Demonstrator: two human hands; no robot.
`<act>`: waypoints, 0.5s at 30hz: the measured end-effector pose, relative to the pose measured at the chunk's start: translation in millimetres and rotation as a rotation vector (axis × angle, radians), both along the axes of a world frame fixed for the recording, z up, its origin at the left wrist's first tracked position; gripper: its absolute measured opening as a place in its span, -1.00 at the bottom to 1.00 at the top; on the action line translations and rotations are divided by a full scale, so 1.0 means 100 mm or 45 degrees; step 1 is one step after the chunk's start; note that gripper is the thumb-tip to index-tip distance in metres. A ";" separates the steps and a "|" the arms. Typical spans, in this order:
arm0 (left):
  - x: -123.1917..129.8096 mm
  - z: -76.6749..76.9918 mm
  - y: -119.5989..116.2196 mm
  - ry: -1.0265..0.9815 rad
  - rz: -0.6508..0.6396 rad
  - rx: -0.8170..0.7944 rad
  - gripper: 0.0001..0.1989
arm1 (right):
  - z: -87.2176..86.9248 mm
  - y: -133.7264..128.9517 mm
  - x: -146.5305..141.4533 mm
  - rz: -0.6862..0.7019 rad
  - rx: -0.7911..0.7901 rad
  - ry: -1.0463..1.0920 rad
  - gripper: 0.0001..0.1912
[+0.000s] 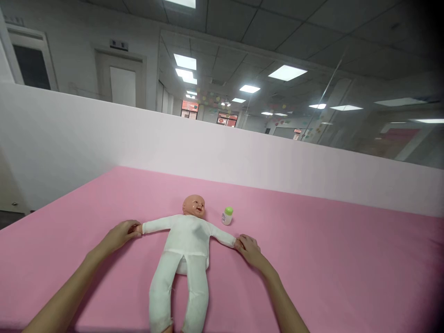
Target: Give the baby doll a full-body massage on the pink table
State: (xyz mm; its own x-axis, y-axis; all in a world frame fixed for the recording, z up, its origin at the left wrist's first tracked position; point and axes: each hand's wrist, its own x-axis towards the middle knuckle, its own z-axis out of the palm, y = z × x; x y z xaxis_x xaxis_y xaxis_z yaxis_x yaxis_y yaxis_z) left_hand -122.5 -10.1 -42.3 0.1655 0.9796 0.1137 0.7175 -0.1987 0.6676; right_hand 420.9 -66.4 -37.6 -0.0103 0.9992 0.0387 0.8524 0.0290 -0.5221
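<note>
A baby doll (189, 236) in white clothes lies on its back on the pink surface, its head toward the far side and both arms stretched out sideways. My left hand (124, 232) is closed round the doll's hand at the left. On the right, my right hand (249, 247) grips the doll's other hand, fingers bent over it. A small bottle (227, 216) with a green lid stands upright beside the doll's head, a little beyond my right hand. The doll's feet are partly cut off by the lower frame edge.
The pink padded table (333, 259) extends to both sides. A low white wall (215, 152) runs along its far edge, with glass above it. Behind the wall at the left is a door (123, 85).
</note>
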 end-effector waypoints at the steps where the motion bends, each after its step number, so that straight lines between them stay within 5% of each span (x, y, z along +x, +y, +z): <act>1: -0.02 -0.01 0.00 -0.015 -0.015 -0.011 -0.68 | 0.03 -0.02 0.01 0.022 -0.005 0.023 -0.59; 7: -0.01 0.00 0.07 -0.520 0.118 0.039 -0.58 | 0.11 -0.09 -0.04 -0.024 0.066 0.488 -0.60; 11: 0.18 0.10 0.08 -1.084 0.410 0.032 -0.32 | 0.11 -0.01 -0.17 -0.335 0.275 1.014 -0.33; 15: 0.54 0.27 0.00 -1.301 0.522 0.143 -0.46 | 0.15 0.08 -0.42 -0.532 0.488 1.377 -0.45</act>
State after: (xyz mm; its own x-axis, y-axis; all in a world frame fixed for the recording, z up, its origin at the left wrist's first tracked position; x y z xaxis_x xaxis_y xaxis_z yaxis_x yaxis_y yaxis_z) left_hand -68.2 -9.6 -15.3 -0.3918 0.9142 0.1036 -0.1362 -0.1690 0.9762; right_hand 378.8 -58.4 -23.1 0.5293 0.8398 0.1209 -0.0356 0.1644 -0.9858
